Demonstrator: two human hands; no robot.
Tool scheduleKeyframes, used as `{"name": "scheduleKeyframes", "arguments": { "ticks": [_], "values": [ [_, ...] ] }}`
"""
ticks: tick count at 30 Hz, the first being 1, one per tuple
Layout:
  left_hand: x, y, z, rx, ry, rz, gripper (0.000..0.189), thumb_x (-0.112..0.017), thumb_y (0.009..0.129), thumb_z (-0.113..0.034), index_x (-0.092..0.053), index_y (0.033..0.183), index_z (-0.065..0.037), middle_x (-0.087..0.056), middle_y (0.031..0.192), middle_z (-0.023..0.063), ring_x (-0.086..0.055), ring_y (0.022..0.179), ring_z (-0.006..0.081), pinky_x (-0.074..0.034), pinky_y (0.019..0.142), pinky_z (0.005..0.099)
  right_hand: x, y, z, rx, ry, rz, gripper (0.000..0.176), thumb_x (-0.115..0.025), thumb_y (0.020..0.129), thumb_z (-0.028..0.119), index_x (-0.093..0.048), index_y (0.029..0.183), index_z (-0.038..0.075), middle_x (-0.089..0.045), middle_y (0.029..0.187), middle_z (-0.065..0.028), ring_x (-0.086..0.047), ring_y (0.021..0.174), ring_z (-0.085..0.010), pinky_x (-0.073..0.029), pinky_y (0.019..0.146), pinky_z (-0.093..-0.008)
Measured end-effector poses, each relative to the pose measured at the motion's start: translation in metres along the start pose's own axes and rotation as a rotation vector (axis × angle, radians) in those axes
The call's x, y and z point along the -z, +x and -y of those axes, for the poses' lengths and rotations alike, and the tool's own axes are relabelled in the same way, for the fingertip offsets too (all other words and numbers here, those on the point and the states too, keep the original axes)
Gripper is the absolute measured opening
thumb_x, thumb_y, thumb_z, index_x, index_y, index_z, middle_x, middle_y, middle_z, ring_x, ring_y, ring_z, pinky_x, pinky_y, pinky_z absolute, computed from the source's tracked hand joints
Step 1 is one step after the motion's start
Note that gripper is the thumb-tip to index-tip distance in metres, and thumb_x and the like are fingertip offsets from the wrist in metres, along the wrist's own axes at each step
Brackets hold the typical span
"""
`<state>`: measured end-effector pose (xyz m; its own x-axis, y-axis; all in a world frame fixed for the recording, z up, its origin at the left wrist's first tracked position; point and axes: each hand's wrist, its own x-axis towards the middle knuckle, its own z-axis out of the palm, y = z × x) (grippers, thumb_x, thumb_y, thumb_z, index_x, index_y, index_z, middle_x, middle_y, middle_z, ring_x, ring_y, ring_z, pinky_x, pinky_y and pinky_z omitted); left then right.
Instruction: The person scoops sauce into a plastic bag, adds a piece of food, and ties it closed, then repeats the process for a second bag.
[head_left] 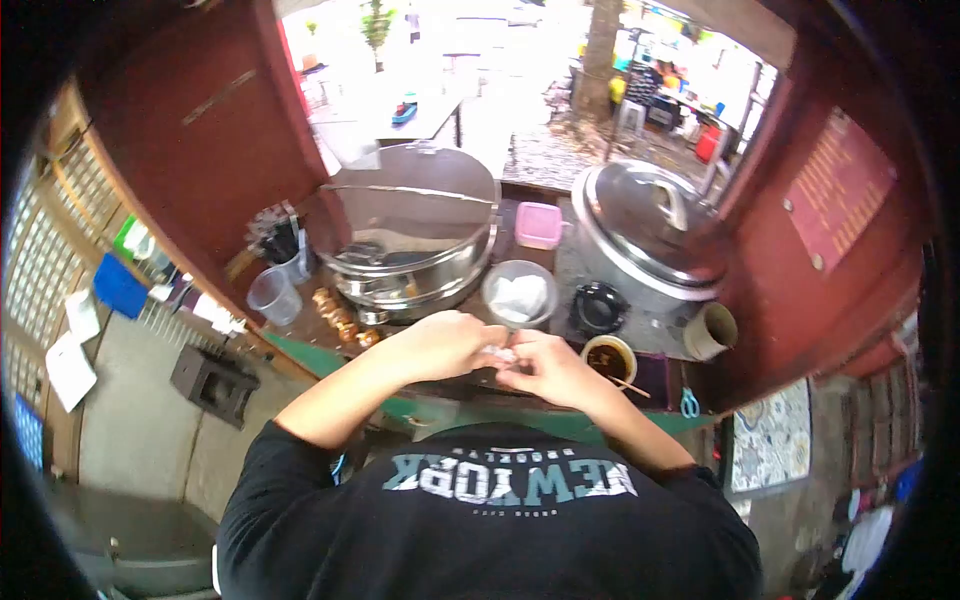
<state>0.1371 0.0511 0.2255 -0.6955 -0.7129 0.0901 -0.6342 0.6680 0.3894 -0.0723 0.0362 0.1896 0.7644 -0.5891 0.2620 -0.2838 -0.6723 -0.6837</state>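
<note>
My left hand (455,345) and my right hand (548,370) meet over the counter's near edge, fingers closed together. Between their fingertips is a small whitish, crumpled-looking piece (497,354); its kind is not clear. Just beyond the hands stands a clear round tub (520,318) with white contents (521,295). To the right of my right hand is a cup of dark sauce (608,355), with a pair of wooden sticks (630,386) leaning out of it. Behind the sauce lies a shiny black bowl-like item (598,307).
A large metal pot with its lid raised (415,205) stands left, a lidded pot (640,225) right. A pink box (538,225) sits between them. Skewered balls (335,315), a clear plastic cup (273,296), a brown cup (710,332) and blue scissors (690,402) are on the counter.
</note>
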Motion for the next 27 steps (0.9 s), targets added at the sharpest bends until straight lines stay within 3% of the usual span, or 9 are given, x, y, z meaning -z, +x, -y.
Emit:
{"name": "scheduleKeyframes", "arguments": {
  "ticks": [2, 5, 9, 14, 15, 20, 23, 24, 27],
  "values": [
    [0.005, 0.002, -0.008, 0.013, 0.017, -0.005, 0.021, -0.058, 0.084, -0.027, -0.054, 0.088, -0.007, -0.06, 0.072, 0.0147, -0.06, 0.076, 0.0356, -0.044, 0.063, 0.0465, -0.003, 0.0, 0.002, -0.095, 0.203, 0.008, 0.012, -0.063, 0.08, 0.011, -0.065, 0.087, 0.001, -0.056, 0.078, -0.0127, -0.059, 0.069, -0.0279, -0.047, 0.066, -0.036],
    [0.01, -0.002, -0.012, 0.057, 0.055, -0.008, 0.022, -0.057, 0.085, -0.028, -0.058, 0.087, -0.006, -0.061, 0.075, 0.0139, -0.06, 0.077, 0.035, -0.044, 0.065, 0.0451, 0.005, 0.001, 0.008, -0.129, 0.023, -0.039, 0.011, -0.063, 0.08, 0.011, -0.065, 0.082, 0.0, -0.058, 0.075, -0.0122, -0.06, 0.07, -0.0269, -0.048, 0.066, -0.0347],
    [0.019, -0.013, 0.002, -0.019, -0.041, 0.042, 0.027, -0.059, 0.084, -0.032, -0.06, 0.08, -0.005, -0.057, 0.078, 0.0133, -0.057, 0.074, 0.0351, -0.045, 0.063, 0.041, 0.012, -0.005, 0.005, 0.067, -0.074, -0.16, 0.011, -0.064, 0.078, 0.011, -0.066, 0.08, 0.0, -0.063, 0.081, -0.0106, -0.061, 0.074, -0.0255, -0.049, 0.069, -0.0327],
    [0.019, -0.015, 0.054, -0.152, -0.578, 0.184, 0.032, -0.059, 0.086, -0.035, -0.064, 0.08, -0.004, -0.058, 0.105, 0.0083, -0.05, 0.111, 0.0231, -0.04, 0.09, 0.0386, 0.022, -0.003, 0.033, -0.058, 0.219, -0.039, 0.01, -0.065, 0.078, 0.006, -0.07, 0.087, 0.002, -0.068, 0.084, -0.0089, -0.064, 0.075, -0.0181, -0.049, 0.071, -0.0287],
    [0.013, -0.011, 0.061, -0.244, -0.813, 0.134, 0.034, -0.062, 0.084, -0.037, -0.064, 0.081, -0.003, -0.061, 0.104, 0.0105, -0.056, 0.105, 0.0243, -0.039, 0.094, 0.0398, 0.02, 0.001, 0.038, -0.103, 0.309, -0.042, 0.011, -0.066, 0.078, 0.007, -0.07, 0.088, 0.002, -0.068, 0.084, -0.0088, -0.063, 0.074, -0.0161, -0.049, 0.07, -0.0278],
    [-0.089, 0.013, 0.071, 0.132, -1.811, -0.17, 0.014, -0.061, 0.082, -0.016, -0.057, 0.087, -0.003, -0.062, 0.08, 0.007, -0.059, 0.075, 0.0161, -0.048, 0.06, 0.0264, -0.016, 0.033, 0.038, -0.338, 0.726, -0.269, 0.013, -0.066, 0.081, 0.009, -0.07, 0.091, 0.001, -0.068, 0.08, -0.0066, -0.056, 0.066, -0.0072, -0.046, 0.064, -0.0224],
    [-0.155, 0.033, 0.027, 0.225, -1.763, -0.525, 0.015, -0.052, 0.083, -0.018, -0.052, 0.079, -0.005, -0.051, 0.065, 0.0021, -0.05, 0.059, 0.0126, -0.038, 0.052, 0.0241, -0.034, 0.044, -0.002, -0.446, 0.54, -0.409, 0.017, -0.067, 0.08, 0.008, -0.069, 0.093, -0.002, -0.069, 0.082, -0.0072, -0.06, 0.069, -0.0094, -0.048, 0.062, -0.0232],
    [-0.159, 0.027, 0.02, 0.186, -1.636, -0.487, 0.02, -0.047, 0.089, -0.021, -0.052, 0.079, -0.006, -0.051, 0.063, 0.0015, -0.048, 0.056, 0.0119, -0.039, 0.051, 0.0246, -0.037, 0.042, -0.015, -0.373, 0.275, -0.458, 0.019, -0.068, 0.08, 0.014, -0.07, 0.092, 0.0, -0.069, 0.079, -0.0087, -0.06, 0.065, -0.0105, -0.047, 0.061, -0.0243],
    [-0.145, 0.012, 0.01, 0.371, -0.498, -0.509, 0.021, -0.045, 0.091, -0.023, -0.055, 0.084, -0.005, -0.05, 0.058, 0.0078, -0.051, 0.052, 0.0264, -0.042, 0.051, 0.0336, -0.038, 0.027, -0.029, -0.428, -0.164, -0.285, 0.017, -0.068, 0.079, 0.015, -0.069, 0.087, 0.001, -0.067, 0.076, -0.0128, -0.062, 0.065, -0.0113, -0.047, 0.06, -0.0254]
  ]
}}
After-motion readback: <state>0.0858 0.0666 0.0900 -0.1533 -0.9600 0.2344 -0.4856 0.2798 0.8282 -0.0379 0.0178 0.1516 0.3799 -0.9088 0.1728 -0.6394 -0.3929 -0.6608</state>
